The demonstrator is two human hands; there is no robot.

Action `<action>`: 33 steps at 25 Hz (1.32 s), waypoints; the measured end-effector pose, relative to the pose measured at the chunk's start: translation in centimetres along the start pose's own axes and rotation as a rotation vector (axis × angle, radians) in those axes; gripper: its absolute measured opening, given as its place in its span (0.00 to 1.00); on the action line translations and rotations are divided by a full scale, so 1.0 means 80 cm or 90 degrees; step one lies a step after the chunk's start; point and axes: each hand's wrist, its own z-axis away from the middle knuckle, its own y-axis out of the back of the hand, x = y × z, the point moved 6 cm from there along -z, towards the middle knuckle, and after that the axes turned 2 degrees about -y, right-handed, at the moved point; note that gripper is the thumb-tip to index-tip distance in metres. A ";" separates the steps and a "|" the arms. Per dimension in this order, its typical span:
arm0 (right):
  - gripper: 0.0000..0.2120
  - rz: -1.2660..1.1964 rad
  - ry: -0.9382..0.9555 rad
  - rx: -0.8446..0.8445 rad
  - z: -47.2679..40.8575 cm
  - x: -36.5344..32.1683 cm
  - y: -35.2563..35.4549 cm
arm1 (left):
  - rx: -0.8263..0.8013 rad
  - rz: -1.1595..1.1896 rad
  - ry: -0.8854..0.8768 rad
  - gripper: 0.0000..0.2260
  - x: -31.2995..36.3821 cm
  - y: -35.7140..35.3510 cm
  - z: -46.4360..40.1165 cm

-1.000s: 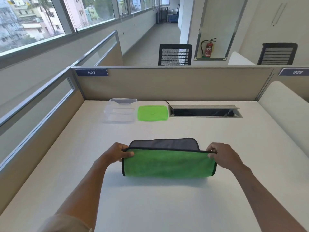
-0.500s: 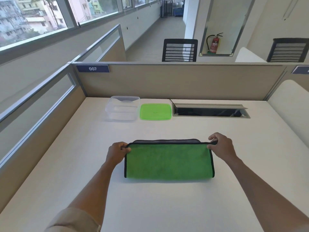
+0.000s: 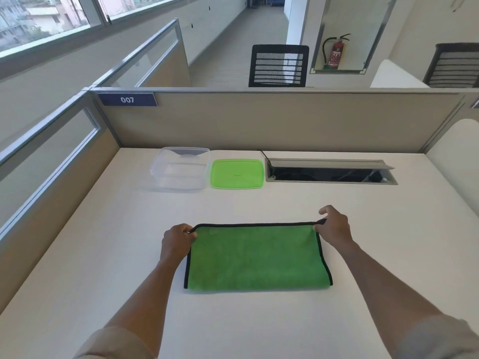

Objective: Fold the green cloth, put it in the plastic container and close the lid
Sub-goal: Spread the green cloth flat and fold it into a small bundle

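Green cloth (image 3: 255, 256) lies folded on the desk (image 3: 363, 229) near its front edge, long axis left to right. Left hand (image 3: 178, 240) and right hand (image 3: 333, 228) each pinch a far corner. Container (image 3: 181, 169) and lid (image 3: 237, 174) sit beyond, toward the back edge.

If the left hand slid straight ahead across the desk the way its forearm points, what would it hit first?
Probably the clear plastic container. The left hand points forward and slightly right from the green cloth, with only bare desk between. Depth is unclear; it might instead reach the green lid.
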 end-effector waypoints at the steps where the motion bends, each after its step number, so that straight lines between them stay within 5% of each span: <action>1: 0.20 0.005 -0.008 -0.002 -0.006 0.002 -0.004 | 0.001 -0.001 0.004 0.05 0.001 -0.003 -0.003; 12: 0.18 0.025 -0.062 0.011 -0.029 0.008 -0.028 | 0.013 -0.097 0.059 0.09 0.016 -0.014 -0.024; 18: 0.18 0.153 0.115 0.091 0.041 -0.060 -0.060 | -0.038 -0.149 0.054 0.10 0.022 -0.018 -0.029; 27: 0.15 0.068 0.402 -0.158 0.229 -0.186 -0.219 | -0.086 -0.153 0.045 0.11 0.025 -0.019 -0.031; 33: 0.25 0.271 0.433 -0.188 0.268 -0.203 -0.270 | -0.141 -0.135 0.042 0.07 0.023 -0.018 -0.034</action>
